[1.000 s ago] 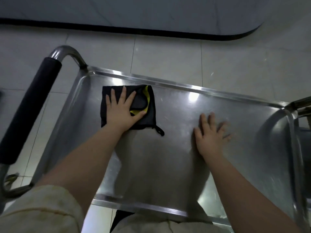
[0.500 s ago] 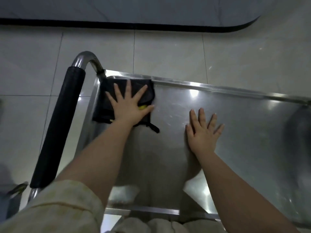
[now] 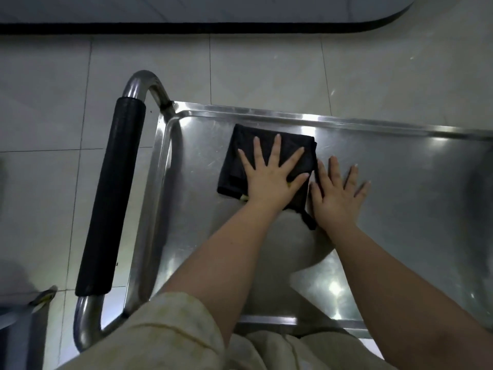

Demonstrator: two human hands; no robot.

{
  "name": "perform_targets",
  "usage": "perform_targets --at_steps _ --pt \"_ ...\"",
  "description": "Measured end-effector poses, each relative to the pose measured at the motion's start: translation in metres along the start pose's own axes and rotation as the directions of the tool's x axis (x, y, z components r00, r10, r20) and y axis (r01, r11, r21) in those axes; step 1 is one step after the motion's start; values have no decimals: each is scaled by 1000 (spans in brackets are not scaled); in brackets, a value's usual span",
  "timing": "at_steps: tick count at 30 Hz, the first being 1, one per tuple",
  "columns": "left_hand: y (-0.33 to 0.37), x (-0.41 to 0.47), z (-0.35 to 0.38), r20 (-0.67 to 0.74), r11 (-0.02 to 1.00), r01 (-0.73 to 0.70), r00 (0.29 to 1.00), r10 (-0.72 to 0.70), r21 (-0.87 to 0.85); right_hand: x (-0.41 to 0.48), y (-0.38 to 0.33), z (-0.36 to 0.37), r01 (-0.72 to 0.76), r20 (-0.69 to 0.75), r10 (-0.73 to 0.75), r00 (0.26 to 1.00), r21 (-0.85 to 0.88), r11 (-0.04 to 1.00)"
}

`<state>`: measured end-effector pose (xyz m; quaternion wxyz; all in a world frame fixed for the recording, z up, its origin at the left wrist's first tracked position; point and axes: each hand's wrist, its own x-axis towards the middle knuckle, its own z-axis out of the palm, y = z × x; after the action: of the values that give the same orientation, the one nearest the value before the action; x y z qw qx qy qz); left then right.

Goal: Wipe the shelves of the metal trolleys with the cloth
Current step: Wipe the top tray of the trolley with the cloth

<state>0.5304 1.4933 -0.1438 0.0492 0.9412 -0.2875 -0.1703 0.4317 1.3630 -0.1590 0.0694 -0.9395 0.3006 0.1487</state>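
My left hand (image 3: 269,182) pressed the cloth (image 3: 241,145) flat, fingers spread, toward the far-left corner of the shelf (image 3: 413,188). My right hand (image 3: 337,198) lay open, fingers apart, against the cloth's right edge. The shelf's long run stretched right, beyond it.

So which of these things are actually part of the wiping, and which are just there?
Part of the job:
cloth, pressed flat under the left hand
shelf of the trolley
right hand, flat on the shelf

Just there:
handle
floor
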Motion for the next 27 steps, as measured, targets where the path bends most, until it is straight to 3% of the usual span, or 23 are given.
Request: perform_targets --at_steps 2,5,8,12,16,18,22,27 --pt "-36 -12 1 -41 1000 23 999 -23 6 -1 -1 -1 2 -1 -2 1000 9 1000" --pt "-112 -40 -8 -48 978 207 977 -205 18 -2 -4 -4 8 1 -8 1000 7 1000" --pt "-154 -75 -12 -26 956 289 957 -288 55 -3 -6 -3 12 0 -12 1000 9 1000" --pt "-96 -107 14 -38 947 321 947 -320 23 -4 -8 -2 -2 -4 2 1000 -17 1000" --pt "9 -140 48 5 998 56 998 -56 -1 -3 -4 -3 22 -18 -22 1000 -6 1000" --pt "33 -154 56 14 1000 -9 1000 9 20 -3 0 -3 33 -24 -33 999 9 999" --pt "-3 -157 49 -36 999 -1 999 3 44 -4 2 -4 60 -20 -59 998 30 998" --pt "-103 -179 34 -88 965 260 963 -256 34 -5 -2 -7 65 -15 -64 998 12 998"
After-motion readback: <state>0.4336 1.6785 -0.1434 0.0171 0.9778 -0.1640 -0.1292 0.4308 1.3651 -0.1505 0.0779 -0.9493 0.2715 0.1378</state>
